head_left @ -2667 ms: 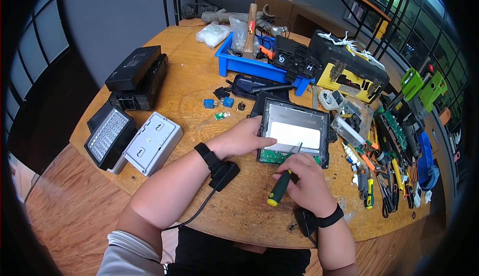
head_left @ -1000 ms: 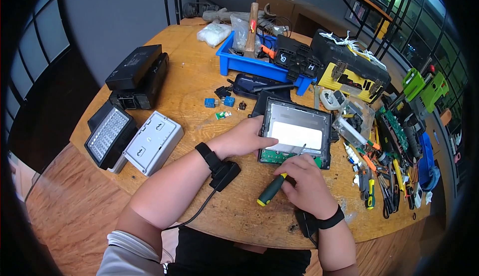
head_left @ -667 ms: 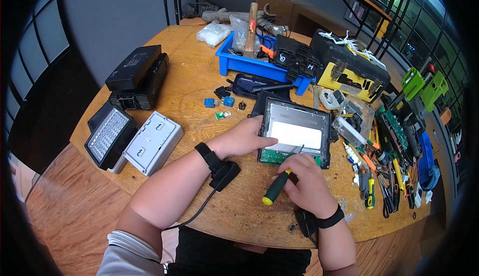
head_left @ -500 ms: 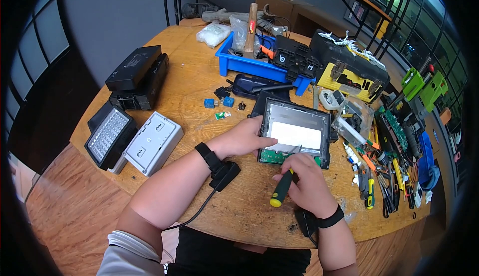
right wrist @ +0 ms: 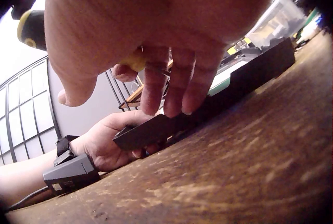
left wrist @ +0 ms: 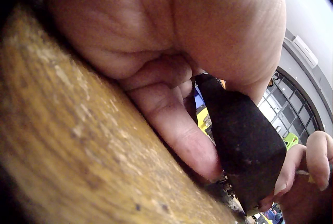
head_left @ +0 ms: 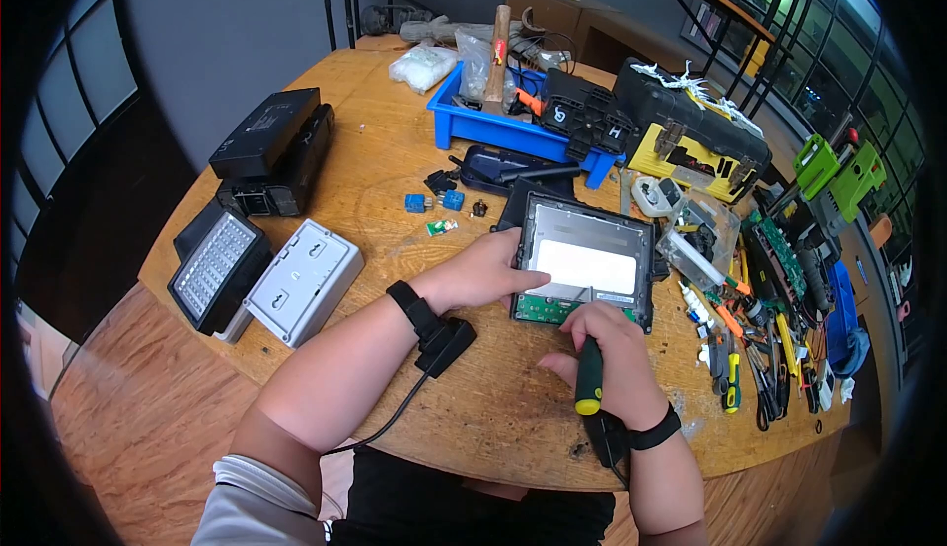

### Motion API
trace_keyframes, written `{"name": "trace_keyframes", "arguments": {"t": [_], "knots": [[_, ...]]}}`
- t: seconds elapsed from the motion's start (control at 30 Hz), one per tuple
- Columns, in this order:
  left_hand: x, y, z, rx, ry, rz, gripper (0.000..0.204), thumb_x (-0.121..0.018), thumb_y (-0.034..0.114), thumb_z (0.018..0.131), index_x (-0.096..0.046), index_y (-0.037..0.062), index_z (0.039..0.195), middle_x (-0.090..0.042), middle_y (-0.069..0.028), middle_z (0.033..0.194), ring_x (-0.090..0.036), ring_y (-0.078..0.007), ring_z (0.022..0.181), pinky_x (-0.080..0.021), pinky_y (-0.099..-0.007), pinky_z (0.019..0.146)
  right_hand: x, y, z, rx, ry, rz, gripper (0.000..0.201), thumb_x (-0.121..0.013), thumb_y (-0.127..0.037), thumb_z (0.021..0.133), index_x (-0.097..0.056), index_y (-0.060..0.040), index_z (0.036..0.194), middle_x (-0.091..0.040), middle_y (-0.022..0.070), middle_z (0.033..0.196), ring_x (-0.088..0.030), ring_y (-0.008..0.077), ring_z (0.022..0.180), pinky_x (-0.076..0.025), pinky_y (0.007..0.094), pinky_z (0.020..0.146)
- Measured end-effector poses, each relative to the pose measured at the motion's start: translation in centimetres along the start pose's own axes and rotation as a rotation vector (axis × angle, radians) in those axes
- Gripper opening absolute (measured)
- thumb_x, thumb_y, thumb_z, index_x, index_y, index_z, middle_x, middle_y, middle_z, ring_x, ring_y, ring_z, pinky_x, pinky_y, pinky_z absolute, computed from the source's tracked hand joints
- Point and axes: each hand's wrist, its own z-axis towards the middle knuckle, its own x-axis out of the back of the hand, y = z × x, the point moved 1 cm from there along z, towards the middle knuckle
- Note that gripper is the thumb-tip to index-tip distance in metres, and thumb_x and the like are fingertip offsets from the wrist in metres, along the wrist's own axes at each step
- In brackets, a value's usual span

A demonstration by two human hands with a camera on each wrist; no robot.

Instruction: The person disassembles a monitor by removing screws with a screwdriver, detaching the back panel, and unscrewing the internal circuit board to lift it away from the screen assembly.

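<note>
My left hand (head_left: 478, 275) grips the left edge of a black-framed panel unit (head_left: 643, 250), thumb on top and fingers beneath. The unit has a silver metal back with a white area (head_left: 592, 268) and a green circuit board (head_left: 538, 309) along its near side. My right hand (head_left: 623, 354) holds a green and yellow screwdriver (head_left: 589, 376) over that near side. Its handle points back toward me, and the thin shaft reaches the board's edge. The right thumb stands off the handle; in the right wrist view the yellow collar (right wrist: 134, 60) sits among the fingers.
Blue connectors (head_left: 416, 204) and small parts lie beyond the left hand. Grey-white boxes (head_left: 301, 285) and black cases (head_left: 271, 146) stand left. A blue bin (head_left: 493, 130) and a black-yellow toolbox (head_left: 691, 122) are at the back. Several tools, including pliers (head_left: 718, 361), lie right.
The screwdriver handle has swung from pointing left to pointing toward me, and the right thumb has come off it. The left hand and the panel unit stay put.
</note>
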Motion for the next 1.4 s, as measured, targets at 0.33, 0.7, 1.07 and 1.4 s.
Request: {"name": "trace_keyframes", "arguments": {"t": [0.33,0.7,1.07,1.4], "knots": [[-0.01,0.03,0.00,0.010,-0.004,-0.015,0.050,-0.075,0.021,0.093,-0.052,-0.0036,0.130,-0.068,-0.0082,0.102,-0.065,-0.0118,0.083,-0.056,-0.0262,0.062,-0.18,0.09,0.07,0.023,0.049,0.029,0.039,-0.087,-0.013,0.073,-0.050,-0.0048,0.081,-0.059,0.0112,0.083,-0.060,0.0329,0.080,-0.050,0.0392,0.071],[-0.10,0.37,-0.18,-0.016,-0.003,-0.030,0.049,-0.075,0.021,0.093,-0.052,-0.0038,0.129,-0.068,-0.0083,0.100,-0.066,-0.0120,0.082,-0.057,-0.0268,0.062,-0.20,0.01,0.12,0.018,0.005,0.001,0.037,-0.086,-0.013,0.075,-0.050,-0.0045,0.079,-0.063,0.0122,0.086,-0.063,0.0348,0.084,-0.051,0.0404,0.075],[-0.06,0.13,-0.05,-0.010,0.000,-0.022,0.049,-0.076,0.021,0.093,-0.052,-0.0040,0.128,-0.068,-0.0089,0.099,-0.066,-0.0121,0.081,-0.056,-0.0269,0.061,-0.21,-0.05,0.15,0.029,0.007,-0.011,0.037,-0.086,-0.013,0.076,-0.050,-0.0041,0.078,-0.064,0.0127,0.087,-0.063,0.0351,0.085,-0.052,0.0410,0.075],[-0.11,0.19,-0.14,-0.015,0.004,-0.026,0.051,-0.076,0.023,0.093,-0.053,-0.0032,0.129,-0.068,-0.0087,0.100,-0.065,-0.0121,0.081,-0.056,-0.0263,0.061,-0.17,-0.17,0.16,0.036,0.008,-0.013,0.037,-0.086,-0.013,0.076,-0.050,-0.0048,0.079,-0.064,0.0125,0.088,-0.062,0.0346,0.084,-0.052,0.0410,0.074]]}}
